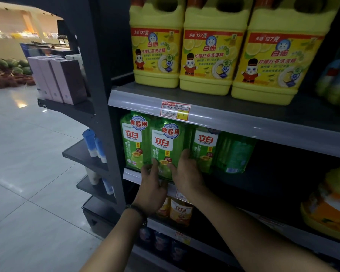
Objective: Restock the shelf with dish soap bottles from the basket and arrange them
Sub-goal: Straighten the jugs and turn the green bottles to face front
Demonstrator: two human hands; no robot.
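At the centre of the frame, both hands clasp one green bottle (166, 148) on the shelf (243, 185): left hand (152, 188) and right hand (185, 171) gripping its lower sides.

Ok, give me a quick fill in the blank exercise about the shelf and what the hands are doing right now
1. Both hands, left hand and right hand, grip the ____ green bottle from the left.
2. The shelf above holds ____ yellow jugs.
3. The fourth green bottle shows its ____ side, not its front label.
4. The left wrist wears a dark ____.

Missing words: second; three; back; bracelet
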